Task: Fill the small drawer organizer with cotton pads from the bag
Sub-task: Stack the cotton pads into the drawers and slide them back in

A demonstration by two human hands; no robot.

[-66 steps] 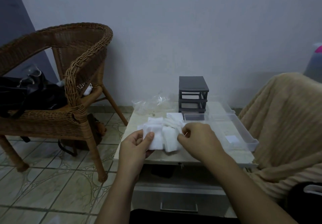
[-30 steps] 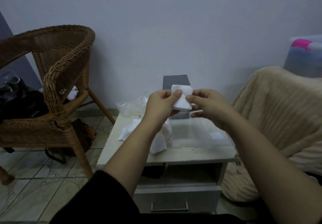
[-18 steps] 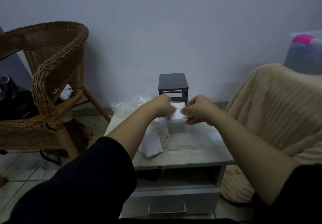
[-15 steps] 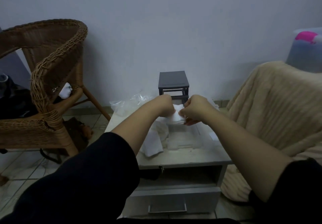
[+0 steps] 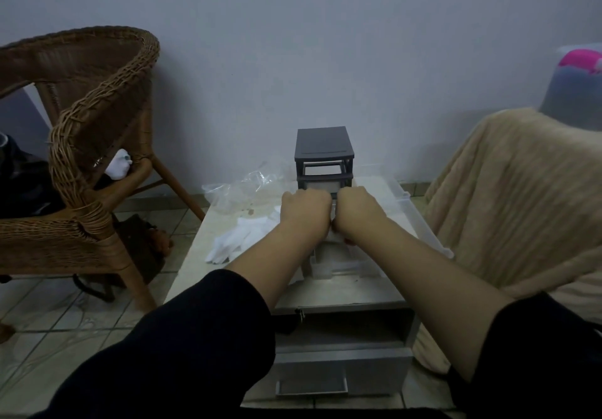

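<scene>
Both our hands are curled, then?

Yes. We have the left hand [image 5: 306,211] and the right hand [image 5: 358,213] knuckles up and pressed side by side, low over the table [image 5: 342,293], just in front of the dark drawer organizer [image 5: 324,151].

What do we hold?

We cannot tell. Our fingers are tucked under, hidden by the backs of the hands. Only a thin pale strip [image 5: 333,213] shows between the two fists.

Where are our cotton pads [image 5: 234,242]?

We see a loose heap of them on the table, left of our left forearm and apart from the hand. Behind the heap, nearer the wall, sits the crumpled clear bag [image 5: 241,187].

And the organizer?

Upright at the back of the table, with an open frame in its top slot and a pale drawer front below. We also see a clear plastic drawer [image 5: 329,270] lying under our wrists.
</scene>
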